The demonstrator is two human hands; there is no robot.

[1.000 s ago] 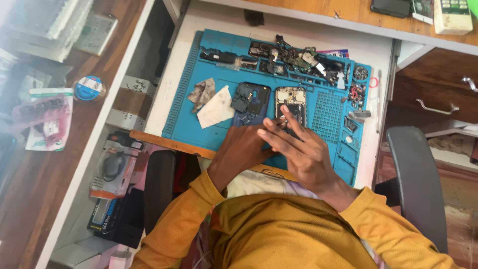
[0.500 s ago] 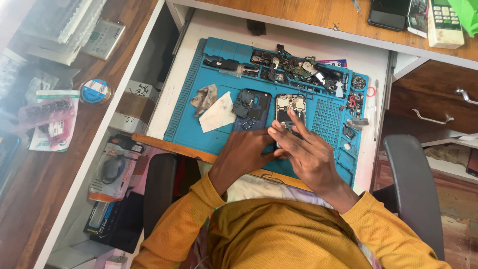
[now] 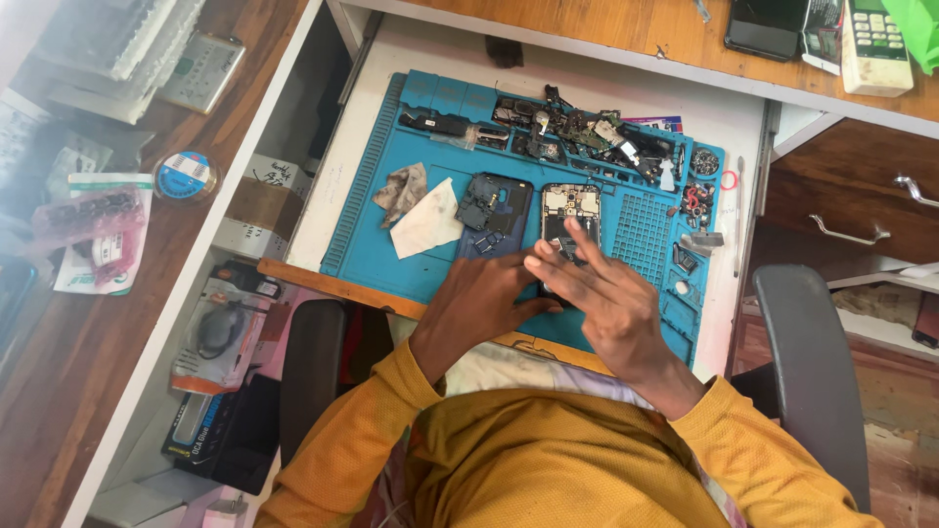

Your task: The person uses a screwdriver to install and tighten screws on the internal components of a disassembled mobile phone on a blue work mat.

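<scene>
White surface (image 3: 342, 186) under a blue repair mat (image 3: 391, 196) fills the view, and nearest the person both hands meet at the opened phone (image 3: 565, 210): the left hand (image 3: 484, 298) rests at its 7 o'clock edge with fingers together, the right hand (image 3: 602, 293) spreads its fingers over its lower half. At the phone's 9 o'clock lies a dark back cover (image 3: 494, 200), beyond it a crumpled cloth (image 3: 403, 191); farther off, the mat's top trays (image 3: 587, 132) at 12 o'clock hold loose dark parts.

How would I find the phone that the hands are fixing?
Look at the big blue mat on the white desk. Near its middle, two phones lie side by side; go to the one under the right hand. That opened phone shows pale metal insides, while its neighbour, the dark phone back, looks nearly black.
</scene>
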